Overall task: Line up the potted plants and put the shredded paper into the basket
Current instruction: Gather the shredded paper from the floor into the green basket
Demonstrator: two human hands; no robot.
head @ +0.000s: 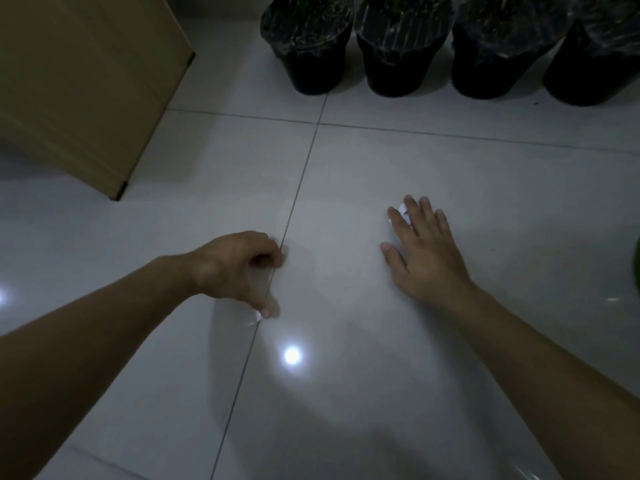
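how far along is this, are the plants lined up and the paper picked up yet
Done, it seems: four black plastic pots with plants stand side by side in a row on the white tiled floor. In hand: the right hand lies flat with straight fingers over a small white paper scrap; the left hand is curled, its contents unclear. Left: getting the paper into the basket, which is not in view.

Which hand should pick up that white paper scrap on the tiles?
Right. The right hand lies flat with its fingers already over the paper scrap; the left hand is curled, farther left by the grout line.
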